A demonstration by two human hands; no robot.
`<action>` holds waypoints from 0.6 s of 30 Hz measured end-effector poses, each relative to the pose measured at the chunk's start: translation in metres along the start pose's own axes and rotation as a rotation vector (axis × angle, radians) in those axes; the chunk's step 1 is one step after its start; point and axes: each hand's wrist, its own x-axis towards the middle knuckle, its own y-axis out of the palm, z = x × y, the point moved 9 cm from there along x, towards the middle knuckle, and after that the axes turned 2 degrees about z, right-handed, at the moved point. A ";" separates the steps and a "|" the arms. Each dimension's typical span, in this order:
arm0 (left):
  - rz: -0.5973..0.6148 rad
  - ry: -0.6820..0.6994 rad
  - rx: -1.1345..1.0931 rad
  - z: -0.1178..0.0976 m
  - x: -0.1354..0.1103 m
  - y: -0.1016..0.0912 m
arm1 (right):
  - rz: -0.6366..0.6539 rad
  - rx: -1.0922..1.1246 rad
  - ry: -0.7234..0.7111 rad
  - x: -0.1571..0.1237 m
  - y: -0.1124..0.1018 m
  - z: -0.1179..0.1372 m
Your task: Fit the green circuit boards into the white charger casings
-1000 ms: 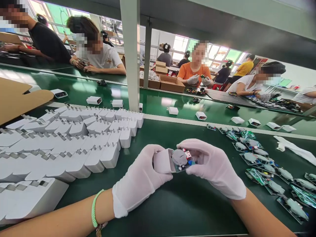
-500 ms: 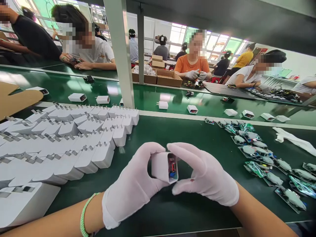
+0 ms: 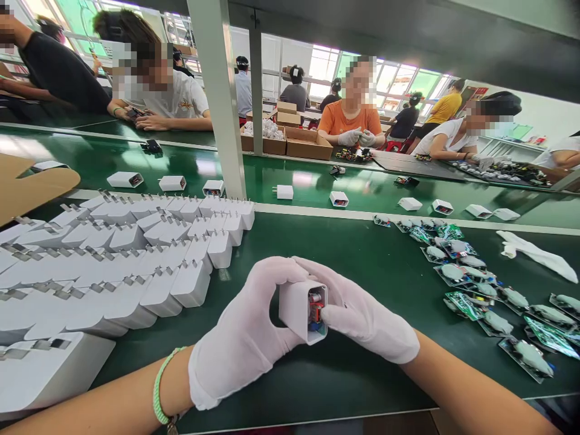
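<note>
Left hand, gloved, clasps white charger case between thumb and curled fingers; right hand closes on same case from opposite side, fingertips at open end beside board (red and blue parts visible inside). Left forearm and right forearm angle inward, case between hands above green bench. Charger rows left of left hand; loose boards right of right hand.

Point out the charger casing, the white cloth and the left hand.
Charger casing [image 3: 295, 311], head view, white side wall.
White cloth [image 3: 534, 255], head view, middle.
Left hand [image 3: 240, 335], head view, back of glove.
</note>
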 end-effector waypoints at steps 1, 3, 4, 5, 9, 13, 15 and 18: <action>0.007 0.014 0.020 -0.003 0.000 0.000 | -0.003 -0.026 -0.011 0.001 0.000 0.004; 0.011 0.046 0.079 -0.009 0.000 0.001 | 0.002 -0.075 -0.043 0.003 0.003 0.013; 0.010 0.070 0.113 -0.013 0.000 0.002 | 0.011 -0.090 -0.060 0.004 0.005 0.019; 0.008 0.099 0.149 -0.017 -0.001 0.003 | 0.022 -0.096 -0.082 0.004 0.008 0.024; -0.009 0.215 0.250 -0.031 -0.004 0.004 | 0.026 -0.064 -0.137 0.004 0.012 0.031; 0.019 0.134 0.214 -0.017 -0.005 0.002 | -0.049 0.084 -0.035 0.004 0.002 0.000; 0.029 0.033 0.195 -0.005 -0.005 -0.001 | -0.027 0.178 -0.024 0.006 -0.002 -0.013; 0.019 -0.041 0.215 0.005 -0.006 -0.005 | 0.022 0.250 -0.092 0.011 -0.009 -0.015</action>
